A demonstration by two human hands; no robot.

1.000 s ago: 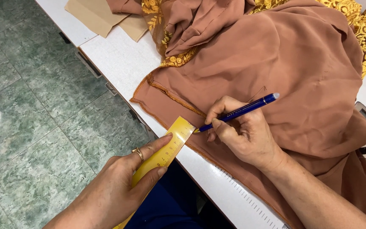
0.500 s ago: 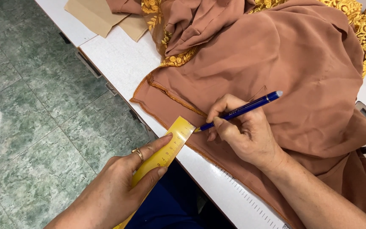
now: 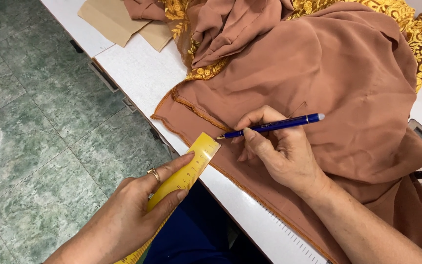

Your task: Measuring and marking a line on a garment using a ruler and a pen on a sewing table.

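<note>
The right hand (image 3: 282, 156) holds a blue pen (image 3: 269, 126) between thumb and fingers, its tip pointing left and resting at the hem of the brown fabric (image 3: 318, 83) near the counter's front edge. The heel of this hand lies on the cloth. The left hand (image 3: 133, 215), with a gold ring (image 3: 153, 173) on one finger, grips a yellow measuring tape (image 3: 186, 176) between thumb and forefinger; the tape's free end lies flat on the fabric's edge, just beside the pen tip, while the rest runs back under the palm toward the bottom of the view. The fabric is heaped over the white counter (image 3: 142, 73), with gold embroidered trim (image 3: 416, 34) along its far folds. A tan piece of paper or cloth (image 3: 108, 19) lies at the counter's far left. Green marbled floor tiles (image 3: 35, 122) show to the left.
</note>
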